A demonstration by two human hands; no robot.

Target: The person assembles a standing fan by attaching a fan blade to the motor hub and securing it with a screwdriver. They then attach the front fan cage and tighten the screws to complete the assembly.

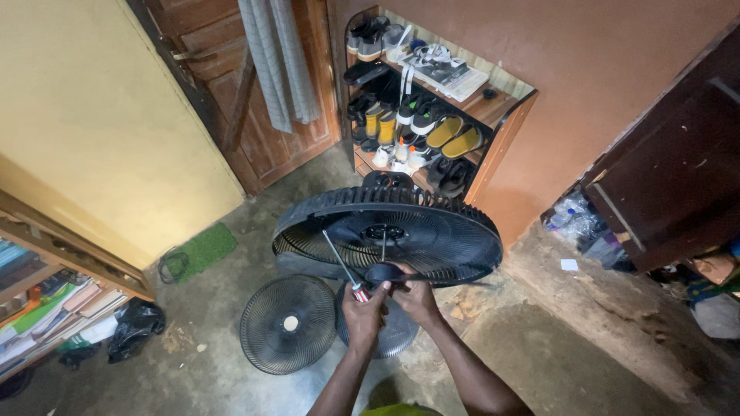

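A detached fan grille lay on the floor at seven o'clock. The left hand gripped a screwdriver, its tip pointing to eleven o'clock into the fan head. The right hand pinched the guard's rim at center.

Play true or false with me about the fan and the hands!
1. The left hand holds a screwdriver. True.
2. A round fan grille lies flat on the floor. True.
3. The shoe shelf has no shoes on it. False: it holds many shoes and yellow sandals.
4. The right hand rests on the floor. False: it is up at the rim of the fan's guard.
5. A green mat lies by the yellow wall. True.
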